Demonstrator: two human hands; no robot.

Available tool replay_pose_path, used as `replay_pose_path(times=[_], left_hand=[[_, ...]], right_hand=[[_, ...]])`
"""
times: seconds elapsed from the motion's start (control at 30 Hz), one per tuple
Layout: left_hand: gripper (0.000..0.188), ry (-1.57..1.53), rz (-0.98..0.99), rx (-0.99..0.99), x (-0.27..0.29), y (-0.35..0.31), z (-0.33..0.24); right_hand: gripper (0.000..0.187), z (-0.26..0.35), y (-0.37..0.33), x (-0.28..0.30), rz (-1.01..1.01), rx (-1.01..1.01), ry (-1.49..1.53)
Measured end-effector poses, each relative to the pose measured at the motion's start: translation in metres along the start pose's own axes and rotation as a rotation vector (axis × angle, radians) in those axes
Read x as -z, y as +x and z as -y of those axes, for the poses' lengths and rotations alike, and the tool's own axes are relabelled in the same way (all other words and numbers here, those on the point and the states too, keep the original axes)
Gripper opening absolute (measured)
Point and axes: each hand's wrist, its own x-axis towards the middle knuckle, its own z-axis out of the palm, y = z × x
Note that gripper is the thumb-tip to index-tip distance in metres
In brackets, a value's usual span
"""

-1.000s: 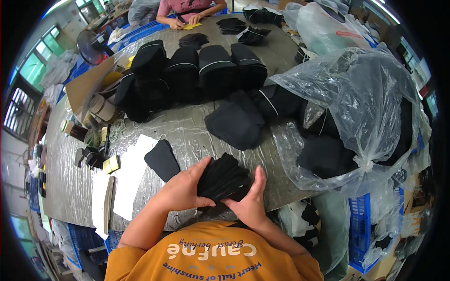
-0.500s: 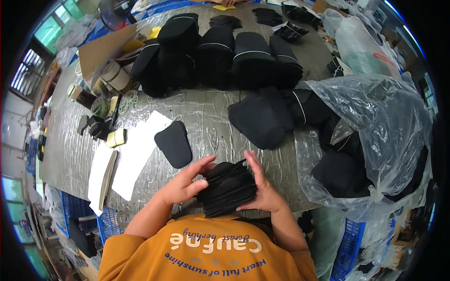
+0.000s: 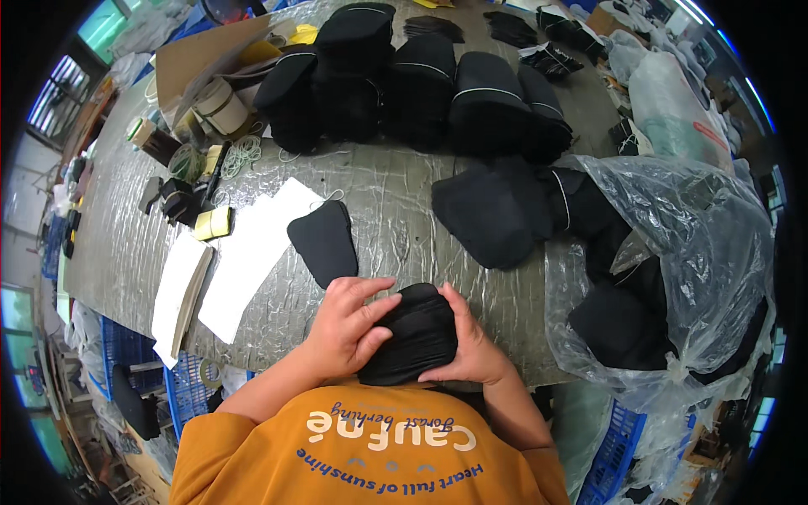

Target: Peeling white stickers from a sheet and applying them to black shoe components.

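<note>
Head view: right hand (image 3: 471, 347) grasping black stack (image 3: 412, 335) at table's (image 3: 396, 210) near edge; left hand (image 3: 345, 324) against stack's left side, grip unclear.

Both hands (image 3: 349, 324) (image 3: 475, 345) angle inward, right fingers (image 3: 455, 305) perhaps partly curled.

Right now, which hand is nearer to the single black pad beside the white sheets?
Left. The left hand is by the near end of the pad; the right hand is farther right, across the black stack.
</note>
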Motion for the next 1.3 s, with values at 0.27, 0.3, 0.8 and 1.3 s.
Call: replay_pose_path(times=[0.27,0.3,0.8,1.3], left_hand=[[0.036,-0.020,0.037,-0.134,-0.007,0.009,-0.015],[0.036,-0.020,0.035,-0.136,-0.008,0.012,-0.018],[0.077,-1.063,-0.266,0.513,-0.038,-0.046,0.036],[0.045,-0.725,-0.014,0.563,-0.031,-0.028,0.035]], right_hand=[[0.132,0.011,0.004,0.001,-0.013,0.023,-0.050],[0.130,0.013,0.005,0.000,-0.016,0.055,-0.093],[0.133,-0.002,-0.004,-0.018,-0.265,0.100,-0.130],[0.138,-0.013,-0.009,-0.021,-0.247,0.072,-0.107]])
